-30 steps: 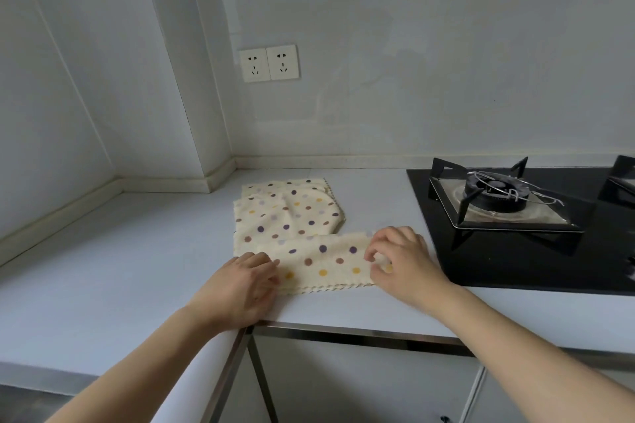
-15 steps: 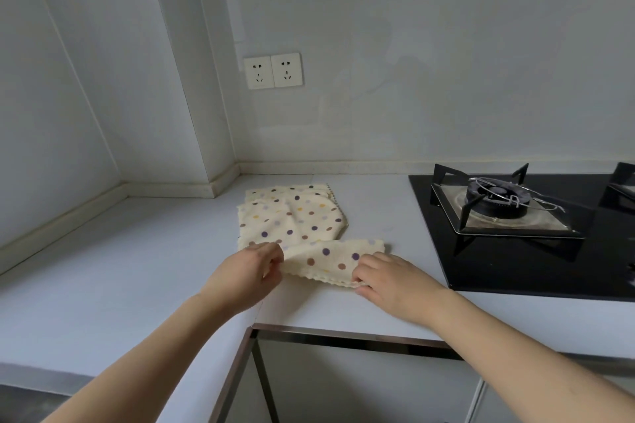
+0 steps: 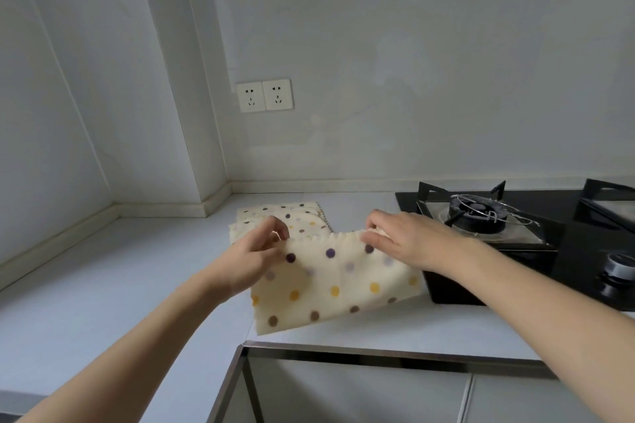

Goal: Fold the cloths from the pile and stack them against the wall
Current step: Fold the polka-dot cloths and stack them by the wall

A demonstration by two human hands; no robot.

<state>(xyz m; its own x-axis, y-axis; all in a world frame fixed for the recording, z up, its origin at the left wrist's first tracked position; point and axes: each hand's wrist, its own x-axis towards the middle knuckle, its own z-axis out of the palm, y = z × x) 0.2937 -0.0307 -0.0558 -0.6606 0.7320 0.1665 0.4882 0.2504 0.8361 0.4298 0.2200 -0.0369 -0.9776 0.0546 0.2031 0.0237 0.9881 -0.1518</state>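
This is a home kitchen. A black gas stove [image 3: 536, 251] with a burner [image 3: 477, 216] and a control knob [image 3: 620, 268] is set into the pale table [image 3: 103, 285], cabinet doors [image 3: 343, 391] sit below its edge, and a double wall socket [image 3: 264, 95] hangs on the plain white wall [image 3: 412, 62] in the corner.

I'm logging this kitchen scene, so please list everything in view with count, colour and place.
held cloth: one, cream with coloured dots, lifted over the counter's front edge, top corners pinched
cloths: a few, exact count unclear, same pattern, lying on the counter behind the held one, near the wall
counter: one, pale grey, L-shaped
sockets: two, white, side by side on the back wall
hob: one, black, right side of the counter
burner: one in full view, black, on the hob
knob: one, grey, hob's right edge
left hand: pinches the cloth's left corner
right hand: pinches its right corner
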